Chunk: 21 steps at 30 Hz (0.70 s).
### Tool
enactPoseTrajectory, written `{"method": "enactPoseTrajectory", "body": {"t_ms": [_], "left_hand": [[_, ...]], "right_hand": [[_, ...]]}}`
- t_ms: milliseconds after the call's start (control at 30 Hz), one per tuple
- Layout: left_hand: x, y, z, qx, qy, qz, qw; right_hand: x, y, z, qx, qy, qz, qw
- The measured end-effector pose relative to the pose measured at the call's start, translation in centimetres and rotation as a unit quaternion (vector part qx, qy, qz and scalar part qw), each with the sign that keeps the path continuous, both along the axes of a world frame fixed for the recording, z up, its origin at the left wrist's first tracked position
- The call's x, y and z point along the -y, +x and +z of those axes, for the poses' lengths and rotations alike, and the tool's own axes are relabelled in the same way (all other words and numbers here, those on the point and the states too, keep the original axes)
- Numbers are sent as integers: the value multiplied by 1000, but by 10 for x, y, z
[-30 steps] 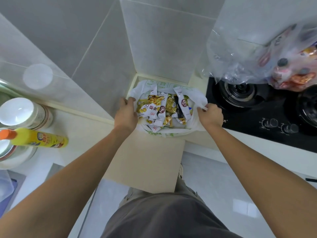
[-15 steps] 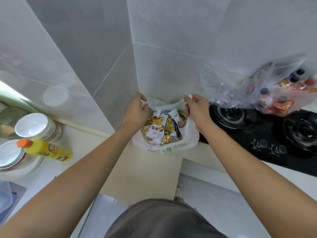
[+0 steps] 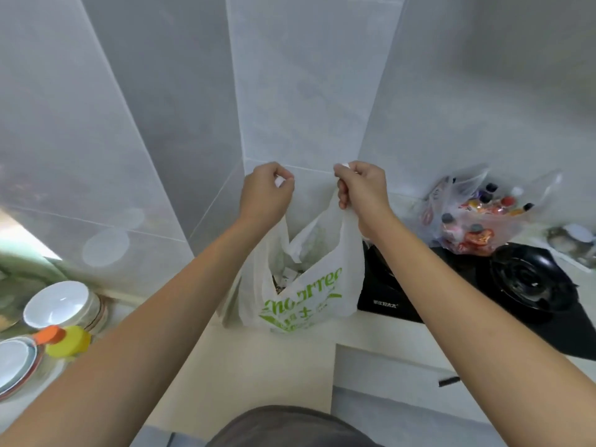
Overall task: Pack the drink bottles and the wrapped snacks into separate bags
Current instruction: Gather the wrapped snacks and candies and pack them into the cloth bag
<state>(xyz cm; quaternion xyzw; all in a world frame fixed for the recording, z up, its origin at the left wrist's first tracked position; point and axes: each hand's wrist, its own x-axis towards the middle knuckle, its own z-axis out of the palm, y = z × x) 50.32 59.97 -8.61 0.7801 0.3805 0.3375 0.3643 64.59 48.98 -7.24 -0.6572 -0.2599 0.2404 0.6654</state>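
Observation:
A white plastic bag point(image 3: 309, 285) with green print stands on the counter in the corner, stretched tall. My left hand point(image 3: 266, 191) grips its left handle and my right hand point(image 3: 361, 185) grips its right handle, both raised above the bag. Through the narrow gap at its mouth a few wrapped snacks point(image 3: 287, 279) show; most are hidden by the bag wall. A clear plastic bag point(image 3: 464, 217) holding several drink bottles sits at the back right, on the counter behind the stove.
A black gas stove point(image 3: 522, 282) lies right of the white bag. At the left stand stacked white bowls point(image 3: 58, 301), plates point(image 3: 13, 362) and a yellow bottle with an orange cap point(image 3: 64, 340). Grey tiled walls close the corner behind the bag.
Both hands have gathered the bag's handles and pulled them upward, closing the wide mouth; the snacks that lay in plain view are now mostly covered. The view has tilted up.

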Motion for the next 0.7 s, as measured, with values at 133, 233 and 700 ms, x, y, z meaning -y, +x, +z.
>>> {"method": "enactPoseTrajectory", "body": {"t_ms": [133,233,700], "left_hand": [[9,3,35,12,21,-31,999],[19,7,61,39,21,-53,998],[154,77,130,139,-60,-203,967]], "right_hand": [[14,-8,25,29,9,-36,999],[26,-15,45,58,20,-69,996],[175,15,99,94,51,-204,973]]}}
